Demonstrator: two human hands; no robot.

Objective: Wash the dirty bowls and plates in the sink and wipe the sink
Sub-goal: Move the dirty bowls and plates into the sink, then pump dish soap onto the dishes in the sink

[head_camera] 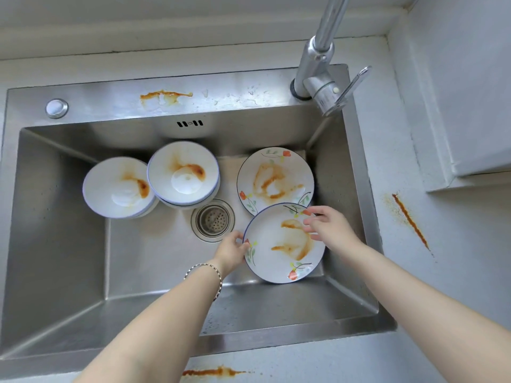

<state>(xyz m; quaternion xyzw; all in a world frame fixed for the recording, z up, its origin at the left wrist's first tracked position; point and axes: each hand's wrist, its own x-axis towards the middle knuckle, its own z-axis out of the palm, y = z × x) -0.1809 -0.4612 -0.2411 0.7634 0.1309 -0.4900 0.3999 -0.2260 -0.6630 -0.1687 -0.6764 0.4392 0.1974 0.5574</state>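
Head view: we record the near plate (269,261), white with a blue rim, flower motifs and orange-brown sauce smears, at about 4 o'clock in the sink (55,222) basin, with its far edge overlapping the far plate (273,175). The left hand (231,251) grips the near plate's rim at 9 o'clock, fingers curled round the edge; a bracelet (206,275) sits on that wrist. The right hand (329,226) is over the same plate at 1 to 2 o'clock, fingers spread and relaxed, holding nothing; we cannot tell whether the fingertips touch the surface. The far plate, similarly patterned and smeared, lies at 2 o'clock in the basin. The drain strainer (213,220) is near the basin's centre, just beside the near plate's 10 o'clock edge. Two stacks of white bowls stand side by side, touching: the right stack (182,172) at 12 o'clock from the drain, the left stack (119,186) at 10 o'clock, each top bowl stained orange. On the sink's rear ledge we note a sauce stain (164,95) at 12 o'clock and the faucet (318,64) at 1 o'clock. The counter carries a sauce streak (410,221) at 3 o'clock and a sauce smear (213,371) at 6 o'clock.
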